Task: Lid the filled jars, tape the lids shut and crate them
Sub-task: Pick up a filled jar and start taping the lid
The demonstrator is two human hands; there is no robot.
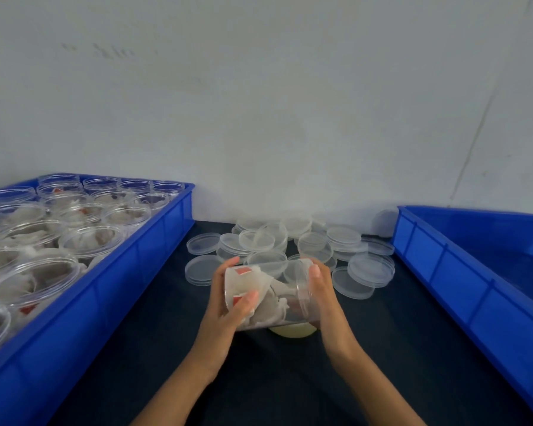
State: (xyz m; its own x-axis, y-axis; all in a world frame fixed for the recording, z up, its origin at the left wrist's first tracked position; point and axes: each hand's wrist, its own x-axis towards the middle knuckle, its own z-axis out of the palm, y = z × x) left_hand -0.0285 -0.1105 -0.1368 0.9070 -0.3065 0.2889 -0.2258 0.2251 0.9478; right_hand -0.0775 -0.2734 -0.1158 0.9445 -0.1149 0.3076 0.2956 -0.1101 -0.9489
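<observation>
A clear plastic jar (274,295) filled with white tea bags lies on its side in the air between my hands, above the dark table. My left hand (228,298) grips its base end, thumb across the front. My right hand (319,287) holds the lidded end, fingers curled round the clear lid (303,293). A yellowish tape roll (293,331) lies under the jar, mostly hidden. Loose clear lids (290,241) are heaped behind the jar near the wall.
A blue crate (154,256) on the left holds several open filled jars (86,238). Another blue crate (462,272) stands on the right. The dark table (259,379) runs between them, with a white wall behind.
</observation>
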